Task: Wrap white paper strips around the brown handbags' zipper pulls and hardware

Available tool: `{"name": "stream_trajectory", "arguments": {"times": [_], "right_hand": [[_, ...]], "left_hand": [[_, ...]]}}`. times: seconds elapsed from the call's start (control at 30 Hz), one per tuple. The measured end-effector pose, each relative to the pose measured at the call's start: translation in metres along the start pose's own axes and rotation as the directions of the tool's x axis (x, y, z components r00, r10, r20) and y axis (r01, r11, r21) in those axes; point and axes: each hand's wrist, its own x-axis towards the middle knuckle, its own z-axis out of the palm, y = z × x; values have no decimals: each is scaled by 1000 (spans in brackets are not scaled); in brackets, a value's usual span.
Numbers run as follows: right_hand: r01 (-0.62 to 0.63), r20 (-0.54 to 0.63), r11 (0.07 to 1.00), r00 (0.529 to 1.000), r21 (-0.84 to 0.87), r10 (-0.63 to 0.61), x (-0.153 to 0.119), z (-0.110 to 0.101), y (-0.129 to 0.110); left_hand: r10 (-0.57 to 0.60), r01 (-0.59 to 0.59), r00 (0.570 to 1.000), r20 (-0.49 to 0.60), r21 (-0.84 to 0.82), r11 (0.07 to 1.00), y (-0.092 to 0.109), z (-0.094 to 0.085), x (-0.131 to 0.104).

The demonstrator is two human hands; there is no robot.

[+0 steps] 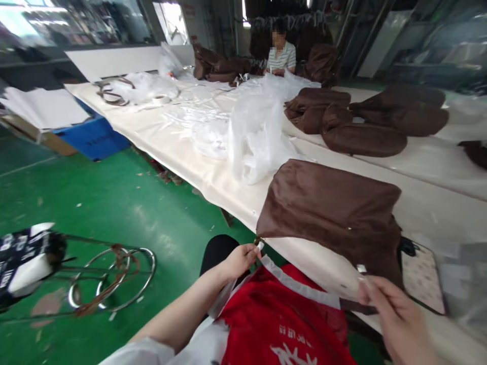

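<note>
- The brown bag (331, 203) lies flat on the near edge of the pale table (178, 154), right in front of the seated worker, one corner reaching the edge.
- At that corner, the left hand (239, 261) has its fingers closed on a small white tab (261, 245), just beside a bit of metal.
- Over by the bag's lower right side, the right hand (399, 309) pinches another white piece (361, 268) between thumb and fingers; it's blurred, so I can't tell whether that piece joins the bag.
- A phone (423, 278) in a patterned case lies next to the right hand, against the bag.
- Below the hands, a red apron (266, 319) with a pale border covers the worker's lap.
- Crumpled clear plastic (254, 137) sits beyond the bag, with more brown bags (365, 139) to its right.
- Across the table, a co-worker (281, 57) in a striped top sits among brown goods.
</note>
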Motion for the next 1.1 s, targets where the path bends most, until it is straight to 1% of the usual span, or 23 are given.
{"name": "stream_trajectory", "arguments": {"times": [0.03,0.07,0.1,0.13,0.17,0.23,0.3,0.33,0.4,0.5,0.6,0.67,0.73,0.8,0.87,0.93,1.0,1.07,1.1], "right_hand": [[-26,196,998,980,64,13,6,29,-20],[-47,332,991,943,129,1,11,56,-37],[-77,456,981,890,180,-14,15,82,-52],[-108,554,969,832,224,-36,18,105,-63],[-133,616,956,786,262,-59,21,125,-71],[-173,706,934,700,312,-106,24,157,-78],[-198,748,929,654,313,-113,28,177,-76],[-206,757,932,645,297,-99,29,184,-72],[-209,758,946,650,248,-55,34,194,-64],[-200,743,961,669,190,-8,39,203,-53],[-183,724,971,690,154,15,42,206,-45],[-178,719,973,695,145,20,43,204,-43],[-188,735,971,678,145,21,44,200,-43],[-211,766,965,642,156,17,43,195,-44],[-237,803,956,596,173,2,42,189,-46],[-234,825,955,564,183,-20,41,187,-47],[-199,829,963,558,183,-42,40,188,-47],[-161,816,970,575,181,-57,40,191,-47],[-148,809,972,585,181,-62,41,193,-47]], "left_hand": [[8,-7,1000,-24,20,1000,-2,-1,-1],[21,-19,999,-42,42,999,-3,-1,-2],[35,-32,998,-56,62,998,-3,-1,-3],[50,-45,997,-65,81,996,-2,-1,-5],[64,-57,995,-70,96,994,-1,-2,-6],[87,-78,993,-77,118,990,1,-2,-8],[107,-97,991,-77,130,987,3,-3,-10],[116,-105,990,-77,132,986,3,-3,-10],[126,-115,989,-77,131,985,4,-5,-11],[118,-109,990,-78,107,988,5,-8,-12],[91,-88,994,-68,46,995,5,-7,-11],[56,-57,996,-67,-12,998,4,-4,-8],[-1,-4,998,-66,-84,996,3,-2,-4],[-75,68,997,-33,-173,983,1,-1,-1],[-145,158,987,67,-270,950,1,-3,-1],[-183,254,957,224,-348,903,3,-7,-3],[-179,332,908,378,-392,858,6,-10,-6],[-155,380,865,477,-422,823,11,-12,-10],[-136,395,851,508,-446,804,13,-11,-12]]}}
